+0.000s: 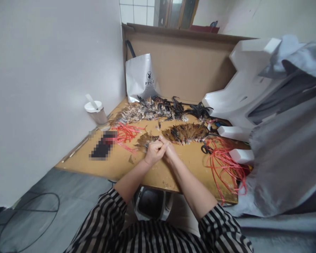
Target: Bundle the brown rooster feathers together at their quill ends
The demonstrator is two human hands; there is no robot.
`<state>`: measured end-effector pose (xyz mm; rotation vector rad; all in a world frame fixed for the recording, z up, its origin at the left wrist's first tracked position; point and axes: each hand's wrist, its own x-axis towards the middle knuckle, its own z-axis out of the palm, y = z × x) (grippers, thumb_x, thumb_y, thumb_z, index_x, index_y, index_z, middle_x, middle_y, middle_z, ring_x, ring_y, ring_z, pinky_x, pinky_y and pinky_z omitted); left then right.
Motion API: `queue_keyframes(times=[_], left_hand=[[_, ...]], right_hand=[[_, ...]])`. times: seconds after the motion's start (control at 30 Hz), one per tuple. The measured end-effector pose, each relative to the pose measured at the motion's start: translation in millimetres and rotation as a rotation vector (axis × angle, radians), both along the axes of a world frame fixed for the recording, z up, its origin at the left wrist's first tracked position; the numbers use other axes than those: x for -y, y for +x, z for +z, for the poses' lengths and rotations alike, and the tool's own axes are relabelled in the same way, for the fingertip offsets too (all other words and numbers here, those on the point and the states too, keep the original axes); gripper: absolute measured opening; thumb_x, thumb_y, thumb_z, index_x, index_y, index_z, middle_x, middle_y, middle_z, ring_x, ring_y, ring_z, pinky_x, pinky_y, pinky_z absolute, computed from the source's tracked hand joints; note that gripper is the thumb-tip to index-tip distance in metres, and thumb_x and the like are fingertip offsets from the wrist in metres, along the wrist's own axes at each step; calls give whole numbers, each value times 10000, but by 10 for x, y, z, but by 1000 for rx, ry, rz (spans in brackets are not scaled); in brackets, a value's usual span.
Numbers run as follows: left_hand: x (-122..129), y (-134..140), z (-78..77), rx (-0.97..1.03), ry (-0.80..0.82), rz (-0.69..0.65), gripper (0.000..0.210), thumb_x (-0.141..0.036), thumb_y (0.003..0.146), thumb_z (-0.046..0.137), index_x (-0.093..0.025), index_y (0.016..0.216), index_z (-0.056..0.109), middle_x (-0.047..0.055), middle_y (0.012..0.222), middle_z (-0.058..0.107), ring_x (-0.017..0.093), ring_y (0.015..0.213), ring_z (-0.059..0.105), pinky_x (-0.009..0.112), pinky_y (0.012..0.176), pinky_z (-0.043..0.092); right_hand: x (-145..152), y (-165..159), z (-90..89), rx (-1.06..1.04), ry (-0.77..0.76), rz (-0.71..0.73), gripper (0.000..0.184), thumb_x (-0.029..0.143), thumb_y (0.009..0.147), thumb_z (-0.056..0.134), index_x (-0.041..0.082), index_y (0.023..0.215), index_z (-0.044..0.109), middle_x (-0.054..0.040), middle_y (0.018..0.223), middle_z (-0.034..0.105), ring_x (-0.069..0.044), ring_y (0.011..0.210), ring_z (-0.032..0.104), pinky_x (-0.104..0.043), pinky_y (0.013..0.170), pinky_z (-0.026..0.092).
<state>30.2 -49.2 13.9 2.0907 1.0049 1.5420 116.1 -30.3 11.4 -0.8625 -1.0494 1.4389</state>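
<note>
My left hand [153,151] and my right hand [168,148] meet above the middle of the table, both with fingers closed. Brown feathers [145,140] fan out from the far side of my left hand, which appears to grip their base. Whatever lies between the fingers of my right hand is hidden. Just beyond my hands runs a row of brown and black feathers [186,133]. Farther back lies a longer heap of speckled and dark feathers [152,109].
Red plastic strips [223,165] hang over the right edge near black-handled scissors [205,149]; more red strips [127,131] lie left. A lidded cup [97,113], a silver bag [140,77], a blurred dark item [102,147] and white foam [226,95] surround the table [116,165].
</note>
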Motion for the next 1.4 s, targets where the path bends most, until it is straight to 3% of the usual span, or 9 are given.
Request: queue_keyframes(times=[0.2,0.53,0.67,0.77,0.83,0.93,1.13,1.33,1.4], left_hand=[[6,-121,46,13,-70,-4,407,-356,806,459,-175,444,420,-7,465,427,92,477,405,242,524,374],[9,-200,114,290,-345,-36,405,-429,789,473,-143,509,533,0,457,534,90,426,493,216,449,417],[50,-327,122,332,-368,-12,363,-415,766,514,-139,534,559,20,532,588,100,486,539,227,505,455],[87,-544,70,437,-484,153,375,-454,763,494,-135,592,593,30,539,601,98,456,537,222,470,447],[122,-693,-9,390,-604,191,391,-473,744,507,-128,577,584,34,501,585,96,424,520,207,425,417],[161,-832,-159,232,-750,116,340,-457,678,585,-127,596,588,29,508,589,102,437,525,205,431,416],[40,-791,-305,136,-718,186,245,-383,659,598,-145,604,595,26,539,603,110,457,517,221,466,398],[-176,-662,-352,69,-617,229,208,-348,665,573,-156,591,605,9,532,587,119,483,510,224,481,375],[-211,-655,-374,78,-589,248,205,-343,676,560,-156,605,606,7,541,587,118,488,511,224,488,372]], right_hand=[[-27,-109,46,-12,-74,-13,351,442,646,618,186,562,393,63,480,345,-66,444,304,-215,433,248],[-5,-196,99,108,18,49,407,543,659,558,203,546,365,80,409,287,-65,370,254,-214,384,190],[-39,-60,105,351,83,66,398,541,669,538,191,529,412,65,420,360,-71,396,303,-215,416,239],[-136,202,82,585,163,-150,374,506,677,536,177,518,457,45,454,424,-81,451,354,-215,467,280],[-207,397,36,697,183,-233,340,471,689,523,171,531,497,29,476,468,-95,479,394,-219,495,304],[-274,604,-66,821,173,-228,300,423,693,507,164,546,546,12,494,516,-103,472,412,-225,493,314],[-277,617,-223,986,191,-87,231,370,660,546,165,584,619,-15,582,612,-130,551,509,-238,555,364],[-300,596,-265,870,106,-65,218,349,674,527,156,667,628,-1,495,575,-110,448,477,-228,493,359],[-298,623,-247,905,144,-87,220,351,674,530,156,646,629,-5,530,590,-112,481,491,-227,512,362]])
